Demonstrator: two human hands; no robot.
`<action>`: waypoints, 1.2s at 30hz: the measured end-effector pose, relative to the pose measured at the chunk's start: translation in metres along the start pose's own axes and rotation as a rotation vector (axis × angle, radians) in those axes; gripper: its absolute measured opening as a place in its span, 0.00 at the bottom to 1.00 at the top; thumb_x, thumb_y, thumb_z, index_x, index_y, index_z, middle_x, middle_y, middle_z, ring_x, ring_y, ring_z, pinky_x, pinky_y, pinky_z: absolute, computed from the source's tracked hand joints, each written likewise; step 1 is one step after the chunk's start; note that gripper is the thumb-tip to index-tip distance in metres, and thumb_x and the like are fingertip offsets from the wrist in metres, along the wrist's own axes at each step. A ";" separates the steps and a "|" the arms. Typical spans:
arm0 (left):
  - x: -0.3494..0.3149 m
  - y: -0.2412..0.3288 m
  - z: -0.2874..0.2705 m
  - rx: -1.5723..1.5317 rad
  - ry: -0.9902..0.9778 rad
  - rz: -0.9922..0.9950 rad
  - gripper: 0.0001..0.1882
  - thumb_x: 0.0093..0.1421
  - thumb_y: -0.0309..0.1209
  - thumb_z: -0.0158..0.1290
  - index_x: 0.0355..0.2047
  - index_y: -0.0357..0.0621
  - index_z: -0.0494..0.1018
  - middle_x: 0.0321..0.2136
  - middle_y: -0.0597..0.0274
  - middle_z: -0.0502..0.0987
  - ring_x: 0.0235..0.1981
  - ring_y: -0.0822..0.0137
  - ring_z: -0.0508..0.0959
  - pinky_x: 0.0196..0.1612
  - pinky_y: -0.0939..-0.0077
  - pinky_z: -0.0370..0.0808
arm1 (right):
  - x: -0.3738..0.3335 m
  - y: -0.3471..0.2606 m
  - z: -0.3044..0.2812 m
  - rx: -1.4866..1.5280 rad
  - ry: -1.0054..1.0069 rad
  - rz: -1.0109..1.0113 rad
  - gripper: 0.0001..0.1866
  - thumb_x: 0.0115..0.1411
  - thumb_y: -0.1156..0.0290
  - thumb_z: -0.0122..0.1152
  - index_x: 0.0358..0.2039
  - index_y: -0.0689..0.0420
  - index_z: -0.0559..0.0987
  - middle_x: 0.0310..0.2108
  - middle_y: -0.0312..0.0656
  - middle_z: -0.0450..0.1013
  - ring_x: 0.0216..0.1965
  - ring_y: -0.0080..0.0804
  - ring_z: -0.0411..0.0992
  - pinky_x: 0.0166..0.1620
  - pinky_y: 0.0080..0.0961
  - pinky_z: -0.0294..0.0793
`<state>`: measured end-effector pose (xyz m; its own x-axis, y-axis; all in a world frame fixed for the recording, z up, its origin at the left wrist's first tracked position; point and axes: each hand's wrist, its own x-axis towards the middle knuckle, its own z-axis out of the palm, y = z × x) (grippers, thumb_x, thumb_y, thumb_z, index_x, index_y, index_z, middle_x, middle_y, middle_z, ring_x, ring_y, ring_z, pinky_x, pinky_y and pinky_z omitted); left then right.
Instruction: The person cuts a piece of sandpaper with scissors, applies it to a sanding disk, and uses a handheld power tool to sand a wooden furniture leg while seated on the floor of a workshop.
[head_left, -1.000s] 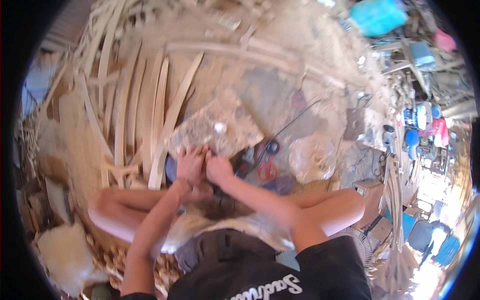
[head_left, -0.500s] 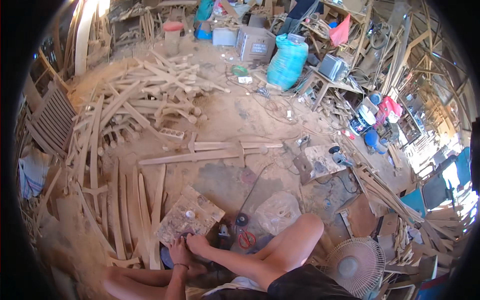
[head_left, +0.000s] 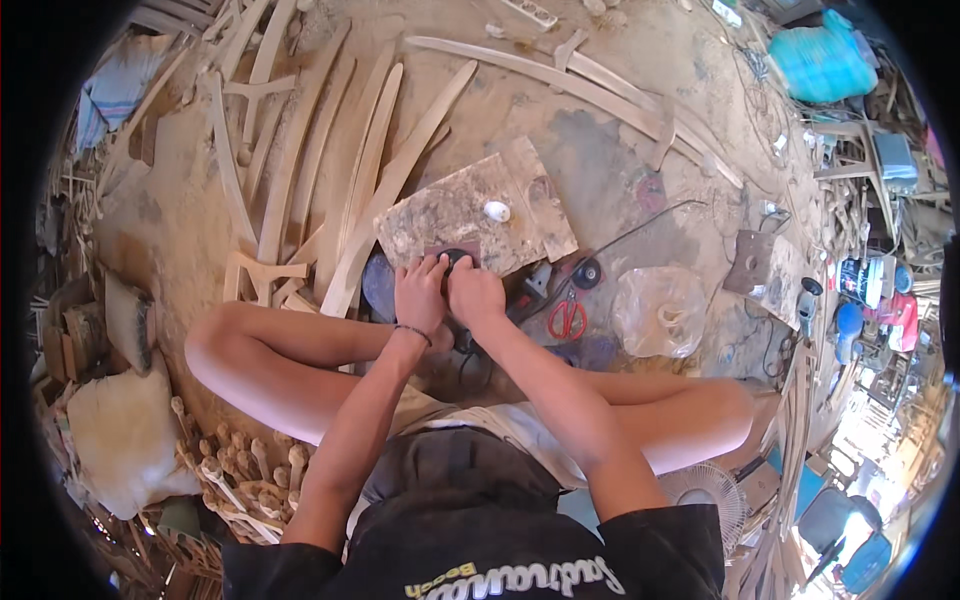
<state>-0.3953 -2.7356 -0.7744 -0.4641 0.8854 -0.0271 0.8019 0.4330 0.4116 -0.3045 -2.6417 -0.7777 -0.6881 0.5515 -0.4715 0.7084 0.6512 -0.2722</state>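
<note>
My left hand (head_left: 420, 297) and my right hand (head_left: 475, 296) are side by side at the near edge of a worn, stained board (head_left: 450, 212). The fingers of both are closed on a small round black disc (head_left: 457, 256), which sits over a dark brown square sheet (head_left: 440, 248), perhaps sandpaper. Fingertips hide part of the disc. A small white bottle (head_left: 497, 211) lies on the board, beyond my hands. Right of my right hand are an angle grinder (head_left: 538, 281), partly in shadow, a black wheel (head_left: 587, 272) and red-handled scissors (head_left: 567, 317).
Long curved wooden blades (head_left: 370, 150) lie to the left, and wooden swords (head_left: 590, 90) beyond the board. A clear plastic bag (head_left: 658, 312) rests on the right. Farther right stands another small board (head_left: 770, 275); a fan (head_left: 705, 490) is near my right knee.
The view has tipped downward, so the board and my hands appear higher and larger. Both hands stay at the disc on the board's near edge.
</note>
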 end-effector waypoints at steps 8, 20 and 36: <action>0.003 0.015 -0.036 0.027 -0.032 -0.005 0.17 0.59 0.28 0.60 0.50 0.48 0.83 0.40 0.60 0.81 0.49 0.57 0.78 0.50 0.60 0.70 | -0.006 -0.001 -0.008 0.000 0.155 -0.047 0.19 0.71 0.57 0.53 0.36 0.62 0.80 0.30 0.54 0.84 0.32 0.48 0.85 0.37 0.40 0.84; -0.051 -0.016 -0.060 -0.129 0.039 -0.267 0.08 0.65 0.31 0.60 0.35 0.38 0.76 0.33 0.51 0.78 0.36 0.48 0.78 0.39 0.56 0.73 | -0.038 -0.007 -0.053 0.021 0.206 0.120 0.30 0.72 0.46 0.52 0.45 0.66 0.81 0.33 0.53 0.84 0.36 0.49 0.85 0.39 0.44 0.82; 0.009 0.011 -0.001 0.092 0.003 0.122 0.25 0.51 0.30 0.63 0.52 0.48 0.84 0.47 0.67 0.78 0.49 0.62 0.74 0.52 0.60 0.66 | -0.003 0.019 -0.014 0.041 0.004 -0.072 0.11 0.65 0.66 0.56 0.40 0.62 0.75 0.28 0.54 0.83 0.32 0.48 0.85 0.36 0.42 0.84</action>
<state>-0.3916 -2.7233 -0.7691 -0.3623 0.9318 0.0204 0.8832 0.3363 0.3269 -0.2918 -2.6235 -0.7698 -0.7380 0.5060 -0.4465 0.6630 0.6671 -0.3397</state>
